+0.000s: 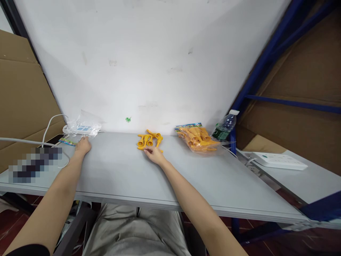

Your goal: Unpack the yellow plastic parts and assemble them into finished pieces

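Note:
Several loose orange plastic pieces [148,139] lie near the far edge of the grey table [128,177], against the white wall. My right hand [154,154] rests just in front of them, fingers touching the nearest piece; whether it grips one I cannot make out. My left hand [83,145] reaches to the far left and touches a clear plastic bag [84,125] with a printed card [69,141] beside it. A full bag of the same orange pieces [197,138] lies to the right.
A water bottle [225,127] lies right of the full bag. A white power strip [278,160] sits on a second table at the right. A white cable [50,124] and a dark flat device [50,140] are at the far left. Cardboard boxes flank both sides.

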`<state>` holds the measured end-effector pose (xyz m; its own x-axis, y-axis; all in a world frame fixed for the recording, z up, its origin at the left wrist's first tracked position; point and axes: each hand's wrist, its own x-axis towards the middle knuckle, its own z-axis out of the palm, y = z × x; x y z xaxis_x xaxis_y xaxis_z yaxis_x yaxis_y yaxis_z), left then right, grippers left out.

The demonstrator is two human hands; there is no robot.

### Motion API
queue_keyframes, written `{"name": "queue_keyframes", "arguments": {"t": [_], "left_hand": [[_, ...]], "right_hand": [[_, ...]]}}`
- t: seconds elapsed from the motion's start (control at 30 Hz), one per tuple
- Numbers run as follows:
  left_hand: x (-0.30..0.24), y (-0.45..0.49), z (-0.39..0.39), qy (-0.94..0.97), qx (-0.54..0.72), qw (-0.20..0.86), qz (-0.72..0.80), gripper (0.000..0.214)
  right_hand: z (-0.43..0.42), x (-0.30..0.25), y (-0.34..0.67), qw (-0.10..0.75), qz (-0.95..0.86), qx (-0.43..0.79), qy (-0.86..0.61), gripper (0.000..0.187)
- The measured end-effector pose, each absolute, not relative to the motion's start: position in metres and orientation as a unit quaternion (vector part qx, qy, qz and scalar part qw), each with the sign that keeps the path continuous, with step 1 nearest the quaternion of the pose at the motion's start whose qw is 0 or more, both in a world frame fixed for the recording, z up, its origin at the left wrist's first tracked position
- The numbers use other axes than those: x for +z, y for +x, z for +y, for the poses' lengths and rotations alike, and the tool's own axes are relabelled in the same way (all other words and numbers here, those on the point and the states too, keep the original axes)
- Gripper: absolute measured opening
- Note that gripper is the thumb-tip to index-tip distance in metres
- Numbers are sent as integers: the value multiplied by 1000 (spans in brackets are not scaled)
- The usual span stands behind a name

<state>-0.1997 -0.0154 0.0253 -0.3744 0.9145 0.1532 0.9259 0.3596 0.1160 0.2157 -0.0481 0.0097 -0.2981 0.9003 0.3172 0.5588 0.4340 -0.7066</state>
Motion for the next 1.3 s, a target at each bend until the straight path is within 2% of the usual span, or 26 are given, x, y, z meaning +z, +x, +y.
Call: {"name": "queue_keyframes", "arguments": {"t": [0.13, 0.37, 0.63, 0.7, 0.8, 1.0, 1.1, 1.3], "left_hand": [[26, -195, -15, -595, -85, 75, -796, 49], [22, -197, -7, -590, -43, 41, -805, 53], [19, -195, 8, -578, -45, 14, -815, 59], [19, -194, 8, -569, -50, 13, -820, 59], [18, -191, 8, -562, -72, 14, -824, 59], [18, -190, 5, -566, -75, -5, -821, 60], [19, -190, 4, -563, -69, -12, -824, 62], [20, -185, 3, -567, -60, -19, -822, 61]], "right_hand": [[-48, 10, 213, 336, -771, 226, -492, 28], [-44, 7, 212, 329, -741, 208, -547, 37], [-39, 4, 216, 354, -706, 202, -579, 31], [-37, 4, 218, 401, -685, 214, -570, 23], [-32, 9, 224, 516, -601, 265, -549, 13], [-18, 33, 266, 743, -256, 401, -471, 18], [-12, 42, 289, 774, -157, 428, -440, 25], [0, 48, 317, 791, -125, 397, -448, 42]]}}
